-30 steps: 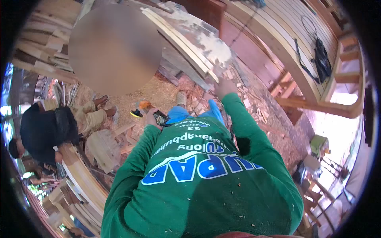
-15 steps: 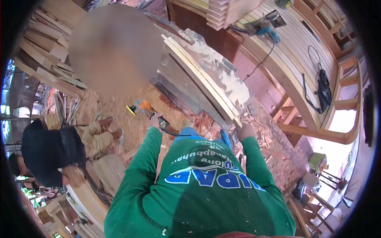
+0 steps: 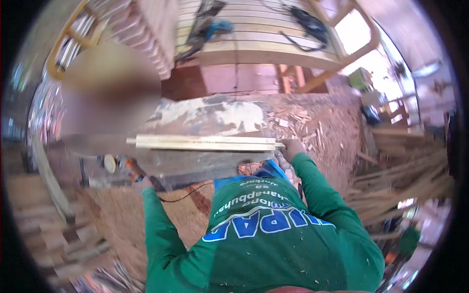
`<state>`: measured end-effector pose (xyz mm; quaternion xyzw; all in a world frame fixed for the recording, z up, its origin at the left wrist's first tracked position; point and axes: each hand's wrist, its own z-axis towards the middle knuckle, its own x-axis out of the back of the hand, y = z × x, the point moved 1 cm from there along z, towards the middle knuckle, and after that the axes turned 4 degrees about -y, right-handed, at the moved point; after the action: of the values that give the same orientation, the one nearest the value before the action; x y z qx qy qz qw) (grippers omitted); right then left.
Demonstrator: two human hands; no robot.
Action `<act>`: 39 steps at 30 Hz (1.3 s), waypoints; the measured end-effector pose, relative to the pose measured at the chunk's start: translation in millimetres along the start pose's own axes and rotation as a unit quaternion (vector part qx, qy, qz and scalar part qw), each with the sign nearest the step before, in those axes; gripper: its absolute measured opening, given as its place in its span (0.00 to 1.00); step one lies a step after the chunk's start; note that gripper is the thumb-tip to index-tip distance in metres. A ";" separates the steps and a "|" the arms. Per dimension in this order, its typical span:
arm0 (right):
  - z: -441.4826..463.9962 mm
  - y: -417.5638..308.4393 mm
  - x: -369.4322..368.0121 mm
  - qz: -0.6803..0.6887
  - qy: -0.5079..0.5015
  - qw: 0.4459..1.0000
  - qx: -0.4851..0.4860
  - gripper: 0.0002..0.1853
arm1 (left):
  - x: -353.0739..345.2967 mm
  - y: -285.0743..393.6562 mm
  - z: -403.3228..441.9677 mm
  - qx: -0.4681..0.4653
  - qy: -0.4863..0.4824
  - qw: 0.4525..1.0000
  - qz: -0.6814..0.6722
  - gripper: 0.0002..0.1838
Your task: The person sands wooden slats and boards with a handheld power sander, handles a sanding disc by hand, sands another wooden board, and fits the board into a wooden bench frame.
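Observation:
My left hand (image 3: 142, 184) is closed around an orange and black angle grinder (image 3: 133, 168). Its pale round disc (image 3: 110, 164) points away to the left, and a black cord (image 3: 188, 194) trails from its rear toward my body. On the worn workbench (image 3: 195, 163) lies a bundle of long pale wood strips (image 3: 205, 142), running left to right in front of me. My right hand (image 3: 292, 148) grips the right end of these strips, though its fingertips are partly hidden.
Behind the bench, a slatted wooden piece (image 3: 273, 51) carries a blue power tool (image 3: 218, 29) and a black bag (image 3: 308, 25). Wood scraps (image 3: 293, 119) litter the right side. Stacked lumber (image 3: 405, 171) lies further right. A blurred area covers the upper left.
My view has turned to the right, so the strips now lie crosswise. The grinder has come from over the sawdust floor to the bench's near edge. My right hand stays at the strips' end.

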<state>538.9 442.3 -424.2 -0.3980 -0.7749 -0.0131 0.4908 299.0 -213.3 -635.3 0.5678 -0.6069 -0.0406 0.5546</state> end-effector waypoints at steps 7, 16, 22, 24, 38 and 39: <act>-32.0 30.4 -34.1 0.110 0.115 0.983 -0.094 0.29 | -30.0 66.4 23.1 0.020 0.060 0.993 0.101 0.30; -109.2 146.9 -100.5 0.124 -0.152 0.907 -0.373 0.18 | -21.8 105.9 -18.4 0.051 0.042 0.970 0.234 0.28; -123.2 203.8 87.1 0.023 0.286 0.945 -0.158 0.18 | -26.1 81.5 18.3 0.043 -0.040 0.984 0.166 0.34; -161.5 195.1 192.4 0.017 0.470 0.875 -0.117 0.18 | -15.8 90.0 0.9 0.062 -0.085 0.980 0.171 0.38; -276.5 245.5 333.6 -0.004 0.594 0.804 -0.028 0.21 | -41.8 111.1 -221.9 -0.109 0.205 0.946 0.224 0.30; -273.8 259.5 334.9 0.007 0.588 0.808 -0.020 0.21 | -48.9 102.8 -234.6 -0.148 0.211 0.935 0.243 0.28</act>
<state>840.3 709.3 -120.3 -0.3294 -0.3347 -0.2570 0.8447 388.8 -4.9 -506.6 0.3102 -0.5824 0.1271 0.7406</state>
